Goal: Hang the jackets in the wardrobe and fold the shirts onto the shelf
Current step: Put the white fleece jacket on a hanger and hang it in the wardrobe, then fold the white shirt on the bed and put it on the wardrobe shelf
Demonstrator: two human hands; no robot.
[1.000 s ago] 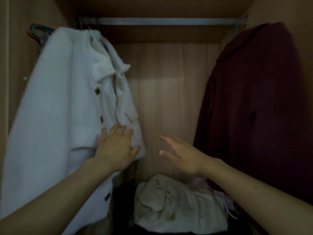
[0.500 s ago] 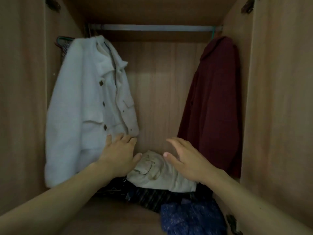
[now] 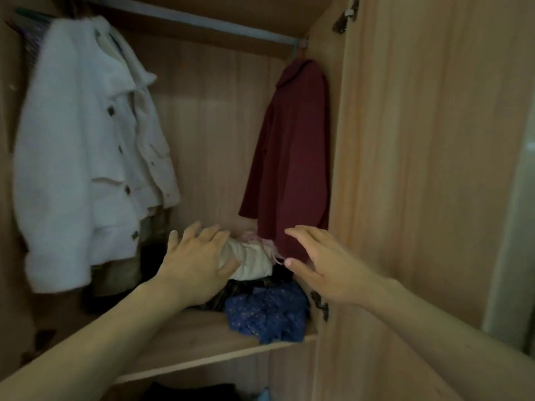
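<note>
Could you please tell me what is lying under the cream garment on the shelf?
Under the cream garment lies dark clothing, beside a blue garment. Anything beneath is covered.

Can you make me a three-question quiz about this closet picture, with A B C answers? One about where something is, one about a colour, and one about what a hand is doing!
1. Where does the dark red jacket hang?
A. right end of the rail
B. middle of the rail
C. on the shelf

2. What colour is the crumpled cloth at the shelf's front edge?
A. yellow
B. blue
C. green

3. What is the right hand doing?
A. gripping a hanger
B. holding the white jacket
C. open, holding nothing

Answers:
1. A, it hangs by the right wall.
2. B, it is blue with small specks.
3. C, its fingers are spread, with nothing in them.
</note>
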